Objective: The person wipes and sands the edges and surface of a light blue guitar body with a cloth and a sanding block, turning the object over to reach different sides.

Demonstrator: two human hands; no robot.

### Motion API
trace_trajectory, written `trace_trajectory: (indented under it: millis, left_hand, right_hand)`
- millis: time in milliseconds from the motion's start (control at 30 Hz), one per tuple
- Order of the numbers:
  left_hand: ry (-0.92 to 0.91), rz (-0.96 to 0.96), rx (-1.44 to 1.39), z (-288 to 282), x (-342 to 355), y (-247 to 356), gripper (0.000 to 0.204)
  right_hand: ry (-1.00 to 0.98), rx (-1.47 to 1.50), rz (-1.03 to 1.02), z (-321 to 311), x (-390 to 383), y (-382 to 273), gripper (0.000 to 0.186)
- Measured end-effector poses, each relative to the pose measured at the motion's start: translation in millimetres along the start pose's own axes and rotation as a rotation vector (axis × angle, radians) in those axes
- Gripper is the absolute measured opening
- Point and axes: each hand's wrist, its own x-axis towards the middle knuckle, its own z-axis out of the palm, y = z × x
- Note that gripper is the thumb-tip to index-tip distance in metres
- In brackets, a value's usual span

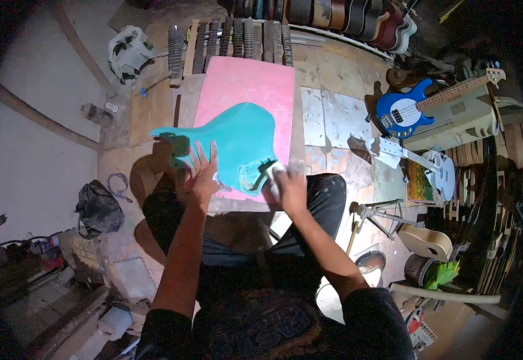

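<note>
A teal guitar body (237,135) lies flat on a pink board (249,78) in front of my knees. My left hand (201,173) rests on its left part with the fingers spread. At the lower right edge of the body, beside a pale recessed cavity (250,175), my right hand (291,189) is closed on a small white pad (273,173). Whether the pad is cloth or sanding paper cannot be made out. The right hand is slightly blurred.
Beyond the board lies a row of slotted wooden strips (237,42), with several guitar bodies (345,18) behind. To the right are a blue bass guitar (404,108), a white guitar (441,174) and an acoustic guitar body (426,242). A black plastic bag (98,207) sits at the left.
</note>
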Motion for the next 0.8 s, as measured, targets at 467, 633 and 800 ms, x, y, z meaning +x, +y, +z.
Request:
trace_trajectory:
  millis: [467,633,800]
  left_hand:
    - [0.164,0.478,0.035,25.8,6.7,145.4,0.103]
    - [0.183,0.462,0.032,29.8,-5.7,152.9,0.094]
    - [0.15,0.535,0.072,15.6,-19.2,138.5,0.088]
  right_hand:
    - [0.432,0.885,0.639,-50.5,34.3,48.1,0.039]
    - [0.432,0.975,0.645,-72.7,4.4,52.2,0.039]
    - [0.395,1.002,0.673,-74.2,-4.6,45.7,0.038]
